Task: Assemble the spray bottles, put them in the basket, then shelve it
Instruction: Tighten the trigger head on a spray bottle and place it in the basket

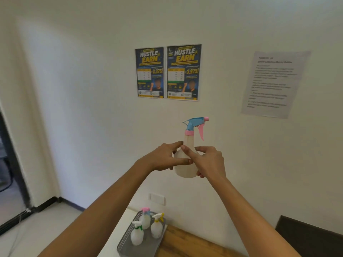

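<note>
1. Head view — my left hand [165,158] and right hand [209,162] both grip the translucent plastic spray bottle with blue-and-pink trigger head [187,164], held upright before the wall.
2. Below, the grey perforated plastic basket [128,242] holds three spray bottles — on the table.

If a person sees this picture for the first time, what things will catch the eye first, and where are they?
First comes the translucent white spray bottle with a blue and pink trigger head, held up at the centre before the wall by both hands, left hand and right hand. Above it, two dark blue and yellow posters hang side by side. At the bottom, a grey perforated plastic basket holds three smaller spray bottles.
</note>
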